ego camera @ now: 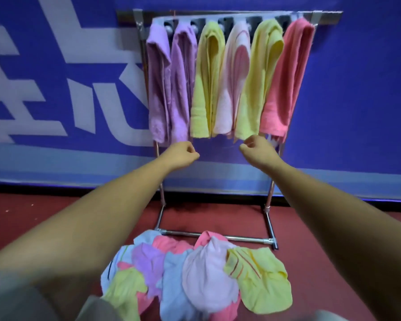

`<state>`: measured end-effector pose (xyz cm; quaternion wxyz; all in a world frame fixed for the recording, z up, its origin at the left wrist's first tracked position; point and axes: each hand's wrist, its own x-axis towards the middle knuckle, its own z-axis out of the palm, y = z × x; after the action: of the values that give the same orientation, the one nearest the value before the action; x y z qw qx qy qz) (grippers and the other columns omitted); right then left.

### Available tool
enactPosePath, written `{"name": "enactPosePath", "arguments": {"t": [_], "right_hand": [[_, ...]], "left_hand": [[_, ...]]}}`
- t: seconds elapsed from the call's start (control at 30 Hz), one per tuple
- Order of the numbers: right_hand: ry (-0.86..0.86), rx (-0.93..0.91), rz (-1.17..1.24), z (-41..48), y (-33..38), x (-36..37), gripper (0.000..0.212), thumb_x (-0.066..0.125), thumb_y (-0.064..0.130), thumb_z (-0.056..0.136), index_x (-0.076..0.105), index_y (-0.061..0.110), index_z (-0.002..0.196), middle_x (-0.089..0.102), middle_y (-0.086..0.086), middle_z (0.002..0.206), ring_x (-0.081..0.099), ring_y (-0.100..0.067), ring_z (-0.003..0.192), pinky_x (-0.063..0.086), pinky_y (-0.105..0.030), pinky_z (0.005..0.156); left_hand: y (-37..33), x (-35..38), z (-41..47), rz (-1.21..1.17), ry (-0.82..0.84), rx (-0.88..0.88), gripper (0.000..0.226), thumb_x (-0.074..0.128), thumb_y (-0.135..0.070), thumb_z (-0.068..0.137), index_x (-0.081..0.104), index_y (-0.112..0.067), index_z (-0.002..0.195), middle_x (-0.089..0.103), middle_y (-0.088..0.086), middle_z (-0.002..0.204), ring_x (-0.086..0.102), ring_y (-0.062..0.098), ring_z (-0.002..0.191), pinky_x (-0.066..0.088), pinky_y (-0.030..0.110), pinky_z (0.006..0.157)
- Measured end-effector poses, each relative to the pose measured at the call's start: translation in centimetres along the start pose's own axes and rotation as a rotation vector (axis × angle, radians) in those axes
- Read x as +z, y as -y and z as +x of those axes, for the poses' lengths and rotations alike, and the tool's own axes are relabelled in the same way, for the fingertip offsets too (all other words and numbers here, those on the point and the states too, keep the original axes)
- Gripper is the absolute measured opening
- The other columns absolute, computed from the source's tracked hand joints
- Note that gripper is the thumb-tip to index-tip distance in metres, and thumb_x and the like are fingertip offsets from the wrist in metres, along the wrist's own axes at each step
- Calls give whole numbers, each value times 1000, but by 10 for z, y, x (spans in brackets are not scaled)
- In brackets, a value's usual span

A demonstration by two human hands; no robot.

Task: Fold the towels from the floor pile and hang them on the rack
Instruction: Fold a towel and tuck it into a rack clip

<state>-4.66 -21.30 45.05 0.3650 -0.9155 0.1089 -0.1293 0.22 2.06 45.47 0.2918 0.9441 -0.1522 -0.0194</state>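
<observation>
Red floor (pixel 44 218), blue wall (pixel 357 100); towels (pixel 208 84) on rack (pixel 218 235), pile (pixel 195 274) below; left hand (pixel 183 155), right hand (pixel 257 151): fingers (pixel 193 152) curled, empty.

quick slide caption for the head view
Empty, curled left hand and right hand reach toward six folded towels on the rack beyond the floor pile.

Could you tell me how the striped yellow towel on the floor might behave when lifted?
The striped yellow towel lies crumpled, so it would probably flop and drape. Its thin folds suggest it is light and unlikely to slip.
</observation>
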Motion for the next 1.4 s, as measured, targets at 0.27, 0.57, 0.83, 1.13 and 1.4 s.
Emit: {"name": "enactPosePath", "arguments": {"t": [0.27, 0.57, 0.83, 1.13, 1.4], "right_hand": [[260, 136, -35, -21, -67, 135, 41, 64, 24, 90, 62, 3, 125, 67, -18, 123, 61, -32, 118, 46, -34, 97], [479, 281, -106, -38, -169, 249, 39, 65, 20, 89, 62, 6, 125, 68, -16, 122, 62, -33, 116, 46, -33, 95], [679, 336, -227, -64, -258, 333, 60, 68, 18, 83, 47, 6, 138, 54, -16, 131, 55, -35, 120, 48, -42, 95], [762, 363, -201, -87, -315, 411, 38, 64, 21, 89, 54, 9, 124, 58, -11, 120, 57, -32, 114, 43, -33, 88], [660, 314, -107, -68, -303, 386, 36, 71, 12, 83, 46, 23, 60, 44, 7, 56, 42, -10, 53, 33, -24, 52]], "left_hand": [[99, 77, -8, -13, 29, -140, 12, 58, -17, 86, 67, -16, 79, 63, 0, 74, 65, 25, 86, 45, 27, 74], [195, 212, 10, -30, 350, -265, 12, 58, -12, 85, 70, -10, 82, 73, 12, 92, 68, 30, 95, 49, 31, 79], [270, 330, 18, 66, 695, -294, 50, 30, -28, 94, 67, 1, 112, 66, 18, 120, 59, 32, 114, 41, 32, 91], [323, 435, -20, -92, 753, -414, 66, 66, -11, 87, 39, -22, 146, 64, 20, 105, 65, 30, 86, 40, 26, 59], [323, 427, -23, -165, 607, -332, 34, 72, -13, 86, 47, -20, 66, 42, -8, 60, 44, 15, 70, 28, 26, 62]]}}
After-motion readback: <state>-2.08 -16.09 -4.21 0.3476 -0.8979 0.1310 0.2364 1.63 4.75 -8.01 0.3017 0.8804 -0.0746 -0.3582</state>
